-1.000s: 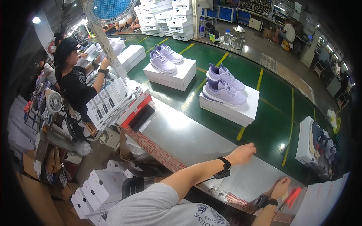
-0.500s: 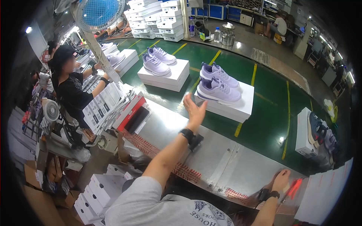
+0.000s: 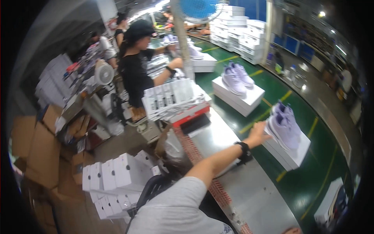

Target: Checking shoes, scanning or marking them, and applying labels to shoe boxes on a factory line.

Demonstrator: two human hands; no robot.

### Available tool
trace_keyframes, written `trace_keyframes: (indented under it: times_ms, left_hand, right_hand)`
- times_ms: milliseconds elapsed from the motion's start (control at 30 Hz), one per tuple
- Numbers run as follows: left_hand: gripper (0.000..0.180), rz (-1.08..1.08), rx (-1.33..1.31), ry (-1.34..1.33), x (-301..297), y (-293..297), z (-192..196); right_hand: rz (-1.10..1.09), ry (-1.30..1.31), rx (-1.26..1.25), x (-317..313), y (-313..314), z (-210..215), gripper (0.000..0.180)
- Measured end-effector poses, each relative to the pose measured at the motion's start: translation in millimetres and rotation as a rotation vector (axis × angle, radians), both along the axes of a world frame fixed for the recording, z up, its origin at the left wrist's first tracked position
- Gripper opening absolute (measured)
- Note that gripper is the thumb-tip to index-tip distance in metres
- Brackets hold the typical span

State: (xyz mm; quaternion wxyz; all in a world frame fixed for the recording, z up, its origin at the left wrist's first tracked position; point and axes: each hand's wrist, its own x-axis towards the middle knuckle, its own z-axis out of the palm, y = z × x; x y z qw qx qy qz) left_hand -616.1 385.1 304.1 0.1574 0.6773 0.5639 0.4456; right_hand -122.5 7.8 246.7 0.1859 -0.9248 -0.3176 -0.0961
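My left hand (image 3: 258,134) reaches over the green belt, fingers apart and holding nothing. It is at the near left corner of a white shoebox (image 3: 290,155); whether it touches the box I cannot tell. On that box stands a pair of lilac sneakers (image 3: 284,128). Farther left, a second pair of lilac sneakers (image 3: 237,81) sits on another white shoebox (image 3: 237,97). Of my right hand (image 3: 293,230) only a sliver shows at the lower edge, by the metal table (image 3: 257,191), and its fingers are hidden.
A red box (image 3: 191,114) on the table bears a stack of printed sheets (image 3: 171,97). Beyond it works a person in black (image 3: 134,74). White shoeboxes (image 3: 117,175) are stacked on the floor to my left. Dark shoes (image 3: 338,204) lie by a box at the right.
The view has swung left, so the belt and shoes appear farther right. My left hand has come close to the nearer shoebox. My right hand has mostly left the picture.
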Motion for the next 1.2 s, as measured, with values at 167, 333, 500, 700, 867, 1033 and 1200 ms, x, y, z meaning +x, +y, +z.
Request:
trace_keyframes:
  times_ms: [167,333,500,700,867,1033,1200]
  left_hand:
    - [0.085,0.009,-0.037,-0.059,17,1,13]
    - [0.085,-0.059,-0.055,-0.131,43,24,16]
    - [0.089,-0.059,0.024,-0.277,48,29,-8]
    - [0.071,0.107,0.068,-0.303,83,-44,-30]
    - [0.054,-0.175,0.010,-0.320,123,-102,-34]
    - [0.040,-0.418,-0.068,-0.401,162,-133,-39]
    - [0.026,-0.470,-0.109,-0.356,174,-154,-59]
  right_hand:
    - [0.054,-0.011,-0.013,-27,2,30,0.034]
    - [0.036,0.000,0.038,-33,4,34,0.034]
    - [0.076,0.040,0.016,-31,6,30,0.033]
    - [0.079,-0.147,-0.110,-63,-4,70,0.032]
    - [0.100,-0.131,-0.051,-50,-13,53,0.031]
    - [0.117,-0.142,-0.030,-39,-11,43,0.031]
    - [0.082,-0.032,-0.035,-52,0,54,0.029]
